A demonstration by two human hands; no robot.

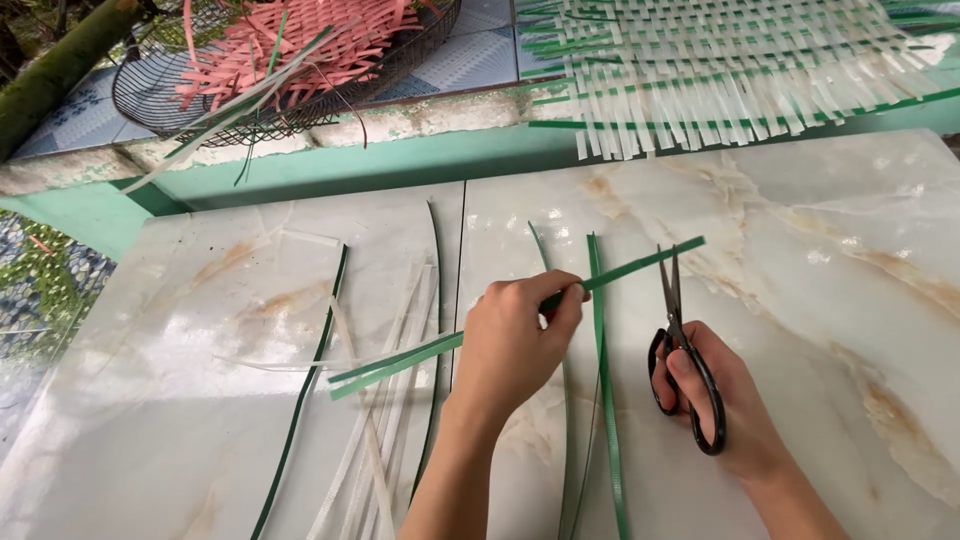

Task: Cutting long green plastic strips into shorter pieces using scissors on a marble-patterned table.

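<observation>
My left hand (515, 335) pinches a long green plastic strip (640, 266) near its middle, holding it slanted above the marble-patterned table (820, 330). The strip's lower end reaches left past several white strips (395, 400). My right hand (715, 405) grips black scissors (676, 310) by the handles, blades nearly together and pointing away, their tips just beneath the strip's far right end. Another green strip (602, 400) lies flat on the table between my hands.
A dark green strip (305, 400) lies at the left. On the tiled ledge beyond sit a wire basket (150, 100) with pink woven strips (290, 50) and a white and green woven mat (720, 60). The table's left edge drops off.
</observation>
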